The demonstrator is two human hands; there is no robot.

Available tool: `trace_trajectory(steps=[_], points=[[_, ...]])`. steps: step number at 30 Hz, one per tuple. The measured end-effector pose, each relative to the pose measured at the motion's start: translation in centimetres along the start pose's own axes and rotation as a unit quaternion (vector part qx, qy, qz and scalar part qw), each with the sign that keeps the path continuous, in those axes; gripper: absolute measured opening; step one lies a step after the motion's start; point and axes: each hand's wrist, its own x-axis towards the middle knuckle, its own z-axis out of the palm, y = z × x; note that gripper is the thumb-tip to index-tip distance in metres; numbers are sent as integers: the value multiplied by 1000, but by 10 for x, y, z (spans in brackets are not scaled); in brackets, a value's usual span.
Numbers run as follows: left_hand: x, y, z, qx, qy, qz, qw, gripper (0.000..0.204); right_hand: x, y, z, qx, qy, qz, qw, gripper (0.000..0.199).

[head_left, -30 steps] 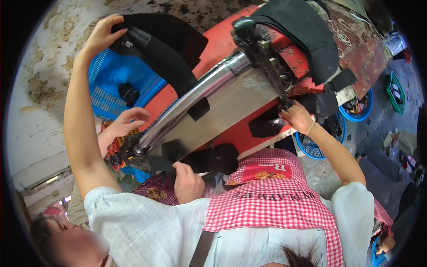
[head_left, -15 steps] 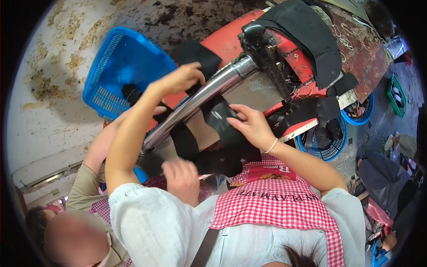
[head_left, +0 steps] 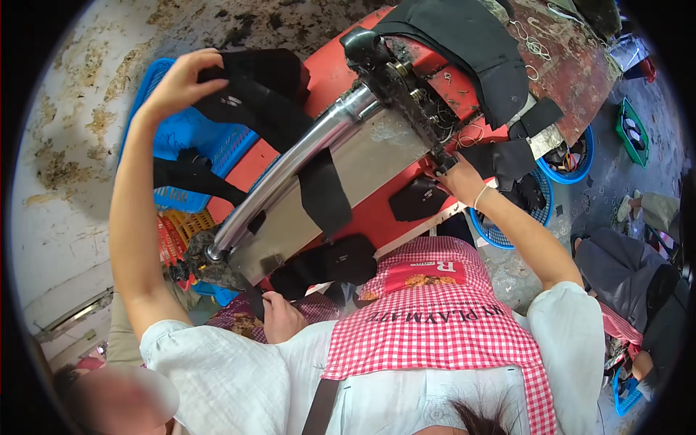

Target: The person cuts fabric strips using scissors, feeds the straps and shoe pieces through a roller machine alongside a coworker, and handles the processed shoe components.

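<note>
My left hand [head_left: 190,80] is raised at the far left, its fingers closed on the end of a black fabric piece [head_left: 254,109]. That piece stretches from my fingers down to the far side of a shiny metal roller [head_left: 304,163]. At the right, my right hand [head_left: 464,181] is closed by the lower end of a dark machine bracket [head_left: 417,101], beside black pieces [head_left: 507,159]; what its fingers grip is hidden. Another black strip [head_left: 326,192] comes out from under the roller onto the metal plate [head_left: 395,148]. A flat black piece [head_left: 419,199] lies on the red table edge.
A co-worker's hand [head_left: 283,317] holds a dark strip near the roller's near-left end. A blue basket [head_left: 156,72] stands behind the roller at left. Black panels [head_left: 464,51] are stacked on the red table. Blue baskets [head_left: 547,206] and a green tray [head_left: 632,134] sit at right.
My left hand has moved up and left, drawing out the black fabric piece. My right hand has left the strip on the plate and moved right to the bracket's end.
</note>
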Motion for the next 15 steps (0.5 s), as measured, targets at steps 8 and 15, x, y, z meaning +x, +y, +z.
trace_trajectory(steps=[8,15], points=[[-8,-47,-66,221,108,18,969,23,-2,-13,-37,133,-17,-128,983,10],[-7,-39,-17,247,140,9,959,29,31,-100,-105,438,-31,50,897,20]])
